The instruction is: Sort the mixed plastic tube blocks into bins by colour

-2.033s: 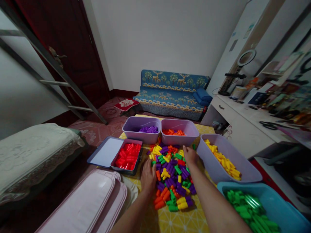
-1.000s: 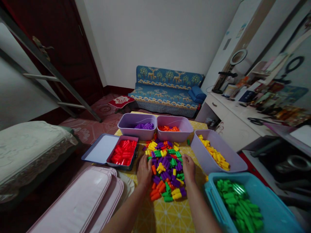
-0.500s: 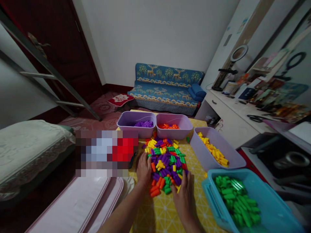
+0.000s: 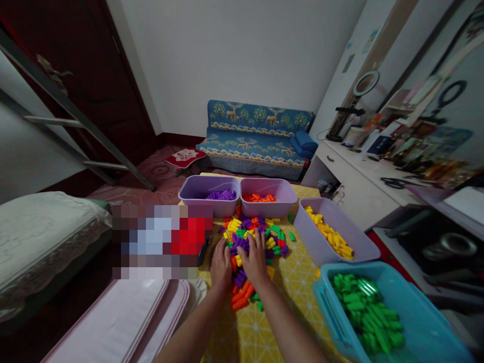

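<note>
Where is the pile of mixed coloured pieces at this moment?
In the head view, the pile lies just below centre on the yellow cloth, partly under the right hand, left of the lavender bin of yellow pieces.

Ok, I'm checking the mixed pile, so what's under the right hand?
Around the bare right hand, small tube-shaped plastic pieces in yellow, purple and green show; whatever lies directly beneath is covered, so I can't tell.

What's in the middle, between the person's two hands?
In the head view, part of the block pile lies between the left hand and the right hand: purple, orange and yellow pieces show there.
</note>
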`<state>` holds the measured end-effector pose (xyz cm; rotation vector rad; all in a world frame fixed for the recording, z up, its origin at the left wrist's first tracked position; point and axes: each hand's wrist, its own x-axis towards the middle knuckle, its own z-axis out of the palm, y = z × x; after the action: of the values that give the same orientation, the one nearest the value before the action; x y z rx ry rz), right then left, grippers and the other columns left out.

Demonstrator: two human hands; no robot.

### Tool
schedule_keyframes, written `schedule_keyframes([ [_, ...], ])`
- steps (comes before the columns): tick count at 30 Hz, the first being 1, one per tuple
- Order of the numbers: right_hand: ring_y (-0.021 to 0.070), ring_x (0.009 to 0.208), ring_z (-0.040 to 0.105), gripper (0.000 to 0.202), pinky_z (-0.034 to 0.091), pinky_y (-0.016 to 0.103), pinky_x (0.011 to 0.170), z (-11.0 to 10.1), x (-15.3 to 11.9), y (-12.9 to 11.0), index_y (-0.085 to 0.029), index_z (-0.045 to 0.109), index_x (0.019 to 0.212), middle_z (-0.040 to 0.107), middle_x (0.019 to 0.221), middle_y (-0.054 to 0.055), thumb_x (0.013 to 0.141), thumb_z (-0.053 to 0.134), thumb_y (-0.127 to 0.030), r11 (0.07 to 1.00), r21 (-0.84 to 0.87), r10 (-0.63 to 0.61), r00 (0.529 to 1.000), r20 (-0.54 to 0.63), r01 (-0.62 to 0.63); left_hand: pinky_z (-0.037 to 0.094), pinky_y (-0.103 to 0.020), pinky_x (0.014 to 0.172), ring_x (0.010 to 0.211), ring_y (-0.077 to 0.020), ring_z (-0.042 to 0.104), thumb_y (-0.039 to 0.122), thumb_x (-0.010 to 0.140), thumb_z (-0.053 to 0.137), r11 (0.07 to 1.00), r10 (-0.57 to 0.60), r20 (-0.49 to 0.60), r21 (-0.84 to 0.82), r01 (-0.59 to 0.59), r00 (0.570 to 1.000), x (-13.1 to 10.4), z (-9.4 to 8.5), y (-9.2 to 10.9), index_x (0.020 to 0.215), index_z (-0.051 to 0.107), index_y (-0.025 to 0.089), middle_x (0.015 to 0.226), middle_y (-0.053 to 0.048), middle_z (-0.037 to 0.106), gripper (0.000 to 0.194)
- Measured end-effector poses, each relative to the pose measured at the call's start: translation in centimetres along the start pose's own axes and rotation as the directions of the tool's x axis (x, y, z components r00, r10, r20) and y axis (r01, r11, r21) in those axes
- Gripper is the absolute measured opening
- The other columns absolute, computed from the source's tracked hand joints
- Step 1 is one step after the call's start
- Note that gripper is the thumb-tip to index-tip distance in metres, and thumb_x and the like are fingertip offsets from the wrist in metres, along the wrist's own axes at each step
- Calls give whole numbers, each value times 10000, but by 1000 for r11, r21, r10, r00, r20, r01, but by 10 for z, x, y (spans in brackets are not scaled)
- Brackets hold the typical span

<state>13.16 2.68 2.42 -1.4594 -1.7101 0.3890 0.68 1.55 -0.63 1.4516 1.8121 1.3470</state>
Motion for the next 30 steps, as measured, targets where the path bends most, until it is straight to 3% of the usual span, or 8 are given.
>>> schedule_keyframes([
  [4, 243, 1390, 397, 465, 348, 442, 1142, -8, 15, -7, -214, 561, 1326, 500, 1449, 112, 895, 524, -384, 982, 175, -97, 980, 172, 66, 330, -400, 1171, 1362, -211, 453, 376, 980, 311, 999, 30, 8, -38, -30, 1000, -1, -4, 1, 1332, 531, 175, 1441, -119, 516, 461],
  [7, 217, 1209, 560, 348, 421, 407, 1064, -30, 21, 8, -210, 662, 1168, 633, 1275, 105, 909, 458, -321, 986, 166, -39, 997, 59, 29, 279, -410, 1198, 1442, -214, 335, 386, 973, 377, 995, 99, -1, 1, -99, 995, -3, -6, 5, 1406, 456, 209, 1550, -101, 376, 474],
  [11, 231, 1018, 605, 337, 453, 389, 953, -63, 15, 39, -175, 712, 983, 703, 1017, 101, 808, 427, -135, 982, -132, 114, 983, -143, -133, 284, -445, 1197, 1461, -243, 295, 393, 916, 532, 978, 193, 33, 72, -195, 981, -4, -7, 11, 1422, 445, 270, 1592, -69, 297, 528],
  [16, 251, 1016, 589, 450, 417, 340, 922, -79, 3, 50, -155, 714, 1075, 699, 1083, 120, 725, 465, -20, 843, -510, 190, 982, -17, -172, 331, -461, 1174, 1432, -258, 351, 343, 890, 572, 976, 199, 52, 84, -203, 979, -3, -6, 11, 1374, 515, 288, 1551, -63, 371, 490],
  [20, 259, 1024, 605, 410, 418, 331, 893, -78, 3, 49, -182, 719, 1086, 703, 1065, 132, 781, 476, -57, 799, -570, 245, 969, 17, -193, 342, -463, 1165, 1411, -254, 386, 341, 901, 553, 980, 179, 46, 78, -182, 983, -3, -6, 9, 1376, 517, 283, 1514, -73, 423, 480],
  [23, 246, 999, 634, 352, 437, 327, 855, -78, 6, 53, -188, 695, 1107, 709, 1061, 131, 828, 483, -160, 856, -412, 310, 948, -74, -312, 356, -464, 1156, 1395, -253, 408, 346, 910, 539, 980, 172, 50, 94, -176, 984, -3, -6, 9, 1388, 505, 274, 1510, -85, 430, 484],
  [26, 218, 793, 663, 296, 480, 324, 728, -77, 8, 54, -194, 670, 1046, 718, 898, 82, 826, 502, -297, 894, 1, 444, 883, -154, -449, 360, -465, 1154, 1388, -258, 417, 352, 907, 546, 979, 173, 45, 101, -177, 984, -3, -5, 8, 1389, 504, 254, 1498, -101, 444, 494],
  [30, 166, 562, 601, 298, 506, 314, 593, -84, 10, 41, -207, 599, 869, 630, 648, -22, 725, 640, -464, 639, 673, 624, 763, -171, -372, 363, -461, 1153, 1382, -257, 426, 358, 908, 545, 979, 169, 44, 110, -173, 985, -2, -4, 6, 1392, 502, 248, 1490, -104, 455, 499],
])
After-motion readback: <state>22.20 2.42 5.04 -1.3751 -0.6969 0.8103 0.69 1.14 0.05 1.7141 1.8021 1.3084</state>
